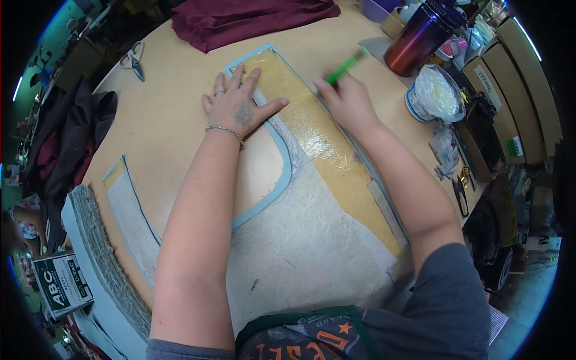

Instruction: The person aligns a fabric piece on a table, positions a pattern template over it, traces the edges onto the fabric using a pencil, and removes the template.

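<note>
My left hand [240, 108] lies flat with its fingers spread on the upper part of a taped pattern piece [324, 144], yellowish and grey. Light blue fabric [281, 174] shows along the pattern's curved inner edge and at its top. Beside the pattern's upper right edge, my right hand [348, 99] is closed around a green pen-like tool [345, 67]. The tool slants up to the right; its lower tip is hidden by the fingers.
Maroon fabric [252, 21] lies at the back, scissors [133, 61] at the back left. On the right stand a purple-red tumbler [420, 39] and a plastic-covered tub [435, 96]. Black snips [461, 198] lie at the right edge, stacked fabric [108, 258] at the left.
</note>
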Motion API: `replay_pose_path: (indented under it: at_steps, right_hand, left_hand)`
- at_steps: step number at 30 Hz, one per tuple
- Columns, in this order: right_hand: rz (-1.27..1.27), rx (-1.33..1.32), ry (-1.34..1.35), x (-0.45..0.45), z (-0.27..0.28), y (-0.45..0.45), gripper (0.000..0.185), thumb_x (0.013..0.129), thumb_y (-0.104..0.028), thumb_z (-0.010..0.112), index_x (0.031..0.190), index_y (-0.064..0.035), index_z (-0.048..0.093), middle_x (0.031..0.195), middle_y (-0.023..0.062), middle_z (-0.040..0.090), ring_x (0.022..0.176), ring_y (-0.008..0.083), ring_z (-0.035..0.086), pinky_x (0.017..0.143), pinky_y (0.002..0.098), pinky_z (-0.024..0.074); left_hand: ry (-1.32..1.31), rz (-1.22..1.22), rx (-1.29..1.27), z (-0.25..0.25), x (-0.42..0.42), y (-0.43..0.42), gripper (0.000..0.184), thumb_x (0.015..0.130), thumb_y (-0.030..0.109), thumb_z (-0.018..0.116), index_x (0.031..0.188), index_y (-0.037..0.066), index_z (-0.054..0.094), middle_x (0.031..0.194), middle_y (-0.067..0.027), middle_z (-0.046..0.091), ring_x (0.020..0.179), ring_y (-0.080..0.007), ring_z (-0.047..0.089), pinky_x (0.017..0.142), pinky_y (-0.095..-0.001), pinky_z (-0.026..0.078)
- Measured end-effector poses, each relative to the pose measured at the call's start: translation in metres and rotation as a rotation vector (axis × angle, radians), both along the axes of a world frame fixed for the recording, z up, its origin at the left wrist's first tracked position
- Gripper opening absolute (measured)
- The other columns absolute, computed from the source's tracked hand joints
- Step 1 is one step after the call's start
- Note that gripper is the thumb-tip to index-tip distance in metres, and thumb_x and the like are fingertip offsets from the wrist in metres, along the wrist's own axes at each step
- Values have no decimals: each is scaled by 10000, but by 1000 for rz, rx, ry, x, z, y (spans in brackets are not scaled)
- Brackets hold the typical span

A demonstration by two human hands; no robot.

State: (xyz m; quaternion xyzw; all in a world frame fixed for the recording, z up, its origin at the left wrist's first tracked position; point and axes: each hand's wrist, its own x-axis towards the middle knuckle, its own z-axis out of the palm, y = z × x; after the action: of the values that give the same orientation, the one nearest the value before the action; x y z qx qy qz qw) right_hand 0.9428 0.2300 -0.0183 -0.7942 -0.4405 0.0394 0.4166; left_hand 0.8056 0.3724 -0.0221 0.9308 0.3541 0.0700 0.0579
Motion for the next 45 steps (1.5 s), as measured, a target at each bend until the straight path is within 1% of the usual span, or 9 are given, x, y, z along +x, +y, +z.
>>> replay_pose_path:
  at_steps: [8, 13, 15, 23, 29, 31, 32, 37, 45]
  right_hand:
    - [36, 83, 154, -16, 4, -51, 177, 813, -179, 573, 850, -15, 514, 657, 153, 562, 623, 279, 584, 579, 336, 443]
    - [-13, 146, 107, -4, -4, 1, 177, 823, -175, 575, 868, -11, 526, 692, 119, 572, 626, 153, 564, 580, 285, 436]
    - [-31, 50, 170, -21, 10, -28, 202, 814, -193, 565, 851, 1, 521, 695, 177, 572, 642, 363, 546, 605, 386, 439]
    - [-74, 273, 239, -70, -14, -152, 139, 841, -147, 555, 821, -19, 504, 686, 100, 528, 558, 209, 519, 529, 296, 408]
    - [-47, 288, 125, -63, -15, -151, 150, 844, -169, 551, 829, -29, 499, 684, 98, 531, 575, 228, 530, 531, 310, 419]
    - [-45, 281, 136, -62, -12, -151, 156, 842, -178, 552, 829, -33, 495, 688, 106, 536, 579, 247, 534, 532, 324, 424]
    - [-46, 269, 150, -63, -12, -152, 159, 841, -182, 553, 828, -36, 493, 689, 110, 539, 581, 257, 536, 532, 331, 427]
    - [-33, 282, 125, -63, -15, -152, 133, 830, -163, 557, 834, -46, 494, 698, 127, 550, 599, 284, 547, 533, 351, 430]
    - [-74, 250, 190, -63, -14, -162, 96, 810, -101, 575, 831, -32, 511, 645, 78, 535, 555, 148, 506, 514, 272, 398]
  left_hand:
    - [34, 8, -18, 3, 2, -1, 848, 605, 711, 518, 1308, 265, 357, 1410, -8, 235, 1302, -291, 163, 997, -557, 146]
    - [49, 15, -14, 4, 5, -4, 854, 601, 715, 517, 1309, 268, 355, 1408, 0, 240, 1298, -284, 175, 986, -548, 164]
    - [49, 19, -9, 5, 4, -1, 854, 599, 715, 521, 1309, 268, 357, 1408, 1, 242, 1297, -282, 178, 984, -546, 167]
    - [31, 26, -10, 1, 4, -1, 842, 608, 697, 540, 1309, 268, 356, 1406, 7, 246, 1295, -265, 189, 982, -559, 153]
    - [-582, 31, -346, -21, -13, 25, 618, 789, 494, 491, 1231, 64, 447, 1238, -181, 437, 1160, -321, 373, 971, -447, 262]
    - [-677, -65, -207, -34, -24, -9, 464, 806, 332, 521, 1119, -11, 516, 1134, -225, 496, 1067, -362, 430, 938, -403, 315]
    - [-541, -320, 325, -27, -34, -49, 393, 748, 255, 583, 1050, 5, 558, 1139, -210, 503, 1059, -370, 436, 923, -420, 330]
    - [-144, -434, -174, 19, -47, -217, 572, 755, 333, 558, 1240, 72, 403, 1304, -113, 358, 1264, -322, 245, 959, -577, 218]
    - [15, -334, -142, 20, -42, -228, 999, 620, 626, 560, 1337, 18, 222, 1391, -117, 232, 1308, -285, 146, 998, -547, 167]
